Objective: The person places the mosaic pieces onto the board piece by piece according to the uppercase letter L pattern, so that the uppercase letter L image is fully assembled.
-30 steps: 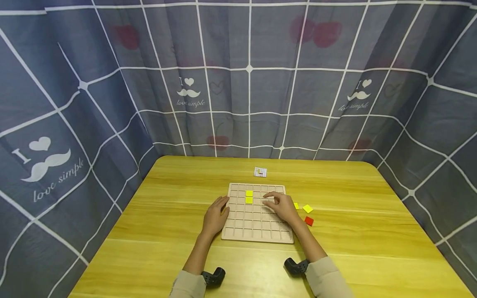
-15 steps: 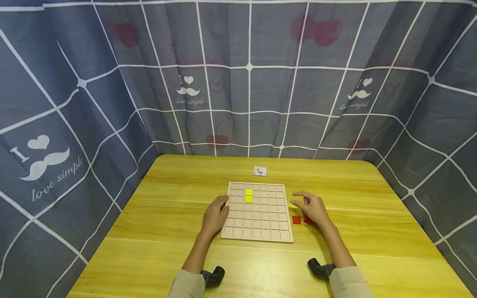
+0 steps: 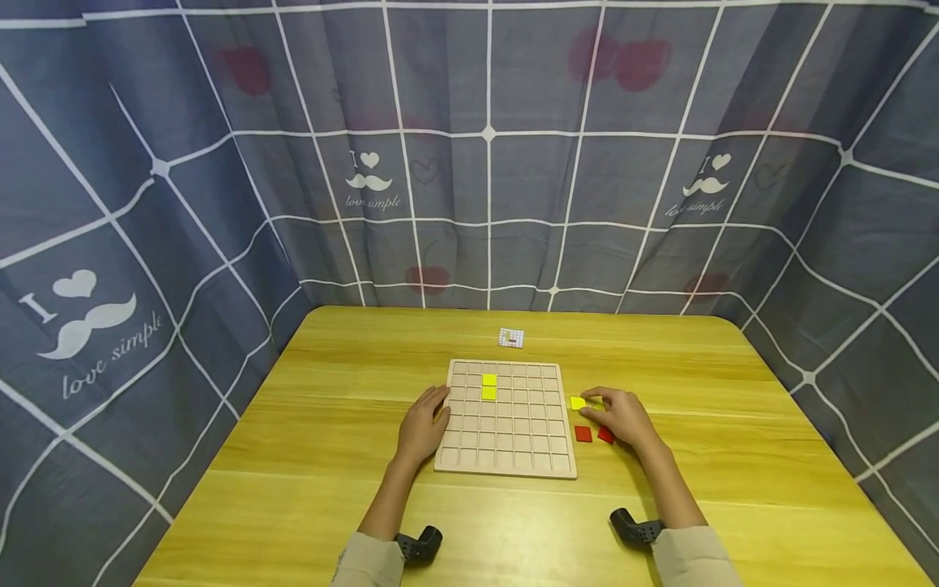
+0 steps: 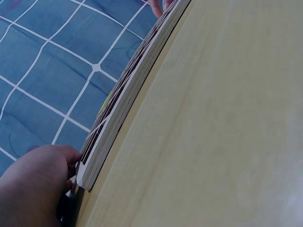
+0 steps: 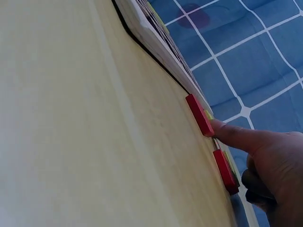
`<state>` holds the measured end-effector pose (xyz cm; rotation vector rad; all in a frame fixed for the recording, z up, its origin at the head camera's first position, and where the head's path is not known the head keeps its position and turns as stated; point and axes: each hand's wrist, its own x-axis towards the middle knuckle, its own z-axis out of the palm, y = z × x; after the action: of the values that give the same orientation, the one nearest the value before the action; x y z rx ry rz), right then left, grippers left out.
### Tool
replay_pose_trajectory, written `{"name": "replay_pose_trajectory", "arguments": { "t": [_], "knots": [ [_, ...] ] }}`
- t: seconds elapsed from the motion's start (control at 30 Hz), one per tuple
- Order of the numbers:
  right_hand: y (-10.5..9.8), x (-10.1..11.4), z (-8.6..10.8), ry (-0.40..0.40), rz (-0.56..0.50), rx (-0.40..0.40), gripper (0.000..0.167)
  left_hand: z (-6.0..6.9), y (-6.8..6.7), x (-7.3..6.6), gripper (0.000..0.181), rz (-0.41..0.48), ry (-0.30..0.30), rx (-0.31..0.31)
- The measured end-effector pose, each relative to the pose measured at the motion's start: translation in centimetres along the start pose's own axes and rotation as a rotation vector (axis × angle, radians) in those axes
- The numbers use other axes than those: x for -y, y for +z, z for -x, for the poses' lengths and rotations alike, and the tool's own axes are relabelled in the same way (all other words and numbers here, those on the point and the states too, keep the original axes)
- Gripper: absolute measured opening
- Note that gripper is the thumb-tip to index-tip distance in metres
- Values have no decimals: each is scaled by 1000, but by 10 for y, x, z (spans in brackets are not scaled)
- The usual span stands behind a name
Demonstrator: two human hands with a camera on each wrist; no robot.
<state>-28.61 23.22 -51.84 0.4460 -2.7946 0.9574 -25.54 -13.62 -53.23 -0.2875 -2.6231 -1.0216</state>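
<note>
A pale wooden grid board (image 3: 506, 444) lies flat, with two yellow tiles (image 3: 488, 386) one above the other in its upper cells. My left hand (image 3: 421, 424) rests at the board's left edge, its fingers touching the rim. To the right of the board, my right hand (image 3: 619, 416) is down on the table, with thumb and index finger at opposite edges of a yellow tile (image 3: 576, 403). Another yellow tile (image 3: 598, 406) shows partly beneath this hand. Two red tiles, one by the board (image 3: 583, 434) and one under the palm (image 3: 606, 435), lie nearer me.
A small card with a printed grid (image 3: 511, 337) lies behind the board on the wooden table (image 3: 367, 350). A dark checked curtain (image 3: 455, 179) hangs around the back and sides. Black wrist devices (image 3: 634, 527) sit near both sleeves.
My right hand has moved right, off the board, then down to the yellow tiles, its thumb and index finger drawing closer. A red tile it covered has come into view. My left hand stays put.
</note>
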Motion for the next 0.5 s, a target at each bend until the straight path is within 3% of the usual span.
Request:
{"name": "replay_pose_trajectory", "arguments": {
  "t": [0.23, 0.5],
  "knots": [
    [13, 28, -10, -45, -59, -45, 32, 0, -3, -1, 38, 4, -13, 5],
    [52, 73, -20, -145, -80, 10, 27, 0, -3, 0, 38, 7, -4, 0]
  ]
}}
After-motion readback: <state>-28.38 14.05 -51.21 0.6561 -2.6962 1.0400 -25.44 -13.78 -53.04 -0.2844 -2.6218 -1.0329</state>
